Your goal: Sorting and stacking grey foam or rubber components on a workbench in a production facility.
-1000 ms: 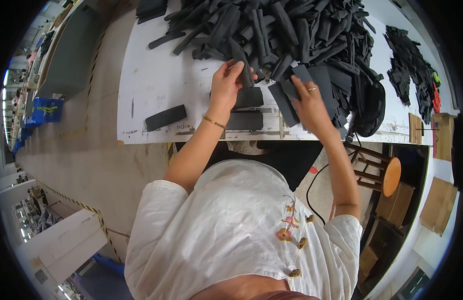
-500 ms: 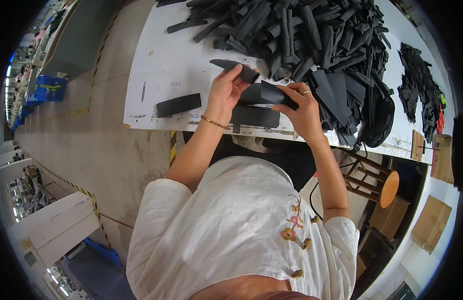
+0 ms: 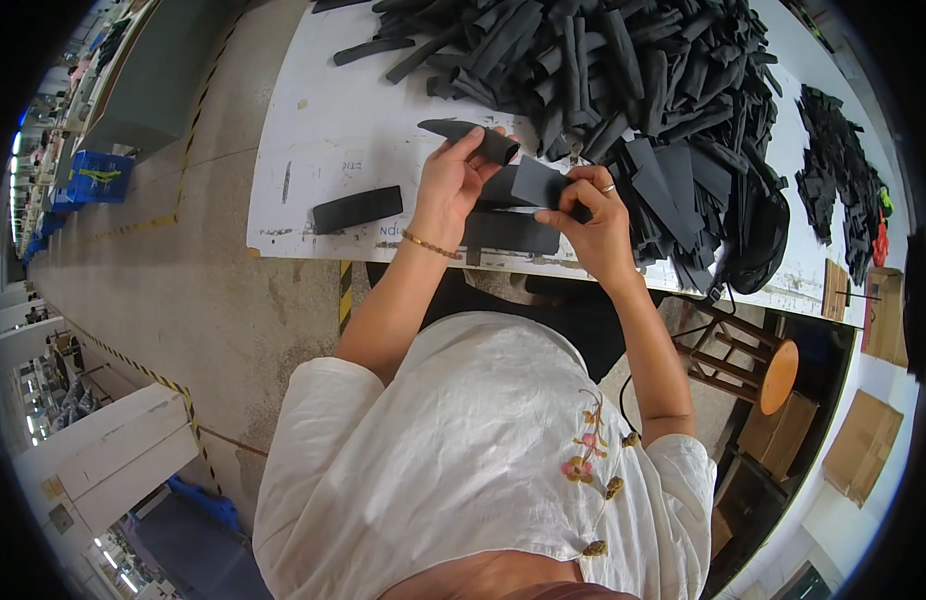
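Black roll (image 3: 498, 149) points at flat strip (image 3: 539, 183)

Mid-frame, our right hand (image 3: 599, 222) grips the strip's right end; our left hand (image 3: 451, 182) pinches the roll, just up-left, long axis slanting down rightward. Beyond, upper frame: a dark heap (image 3: 573, 60) on the counter (image 3: 313, 130).

So the table (image 3: 313, 140) was white and pretty beat up, with scuffs and scribbles all over, worst along the front edge. A big messy pile of black rolled pieces (image 3: 593, 65) covered the far side. Flat black pieces (image 3: 678, 190) fanned out in front of it on the right, right by a black bag (image 3: 761, 228). One lone black strip (image 3: 358, 210) sat off to the left, and another flat dark piece (image 3: 510, 232) lay near the front edge.
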`<state>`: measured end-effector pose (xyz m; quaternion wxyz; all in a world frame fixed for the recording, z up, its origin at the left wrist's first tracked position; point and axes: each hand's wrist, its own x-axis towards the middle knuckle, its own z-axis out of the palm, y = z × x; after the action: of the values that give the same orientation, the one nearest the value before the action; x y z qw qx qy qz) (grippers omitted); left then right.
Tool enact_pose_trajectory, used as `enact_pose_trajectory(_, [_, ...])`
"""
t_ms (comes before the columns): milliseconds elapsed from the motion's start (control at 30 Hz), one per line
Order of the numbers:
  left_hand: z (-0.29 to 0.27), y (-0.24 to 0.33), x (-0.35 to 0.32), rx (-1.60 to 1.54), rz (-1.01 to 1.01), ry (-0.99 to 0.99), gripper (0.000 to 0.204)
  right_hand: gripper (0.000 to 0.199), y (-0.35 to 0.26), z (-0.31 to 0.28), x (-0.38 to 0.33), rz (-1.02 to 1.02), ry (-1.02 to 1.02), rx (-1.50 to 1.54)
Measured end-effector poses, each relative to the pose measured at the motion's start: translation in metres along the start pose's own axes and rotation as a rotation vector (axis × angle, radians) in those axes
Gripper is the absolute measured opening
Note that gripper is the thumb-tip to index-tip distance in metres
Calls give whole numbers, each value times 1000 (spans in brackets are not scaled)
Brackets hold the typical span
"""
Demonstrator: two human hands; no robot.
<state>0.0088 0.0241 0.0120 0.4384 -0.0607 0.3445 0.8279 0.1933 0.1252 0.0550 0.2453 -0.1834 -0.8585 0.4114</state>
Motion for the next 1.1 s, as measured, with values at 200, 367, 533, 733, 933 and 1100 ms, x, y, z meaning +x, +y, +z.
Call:
enact_pose_trajectory(200, [5, 1, -3, 18, 13, 4, 30, 38, -6, 0, 5, 48, 74, -15])
enact_pose_trajectory(367, [3, -3, -3, 39, -6, -72, 24, 24, 2, 6, 8, -107, 206, -224])
enact_pose_trajectory(533, [6, -4, -9, 34, -14, -71, 19, 17, 6, 8, 15, -253, 305, -453])
enact_pose_trajectory(733, [16, -11, -23, 98, 114, -88, 18, 19, -1, 16, 19, -335, 358, -594])
enact_pose_trajectory(933, [28, -13, -35, 143, 333, -32, 24, 21, -12, 24, 23, -287, 424, -551])
enact_pose_trajectory(1100, [12, 14, -23, 138, 93, -183, 23, 22, -5, 11, 30, -357, 374, -474])
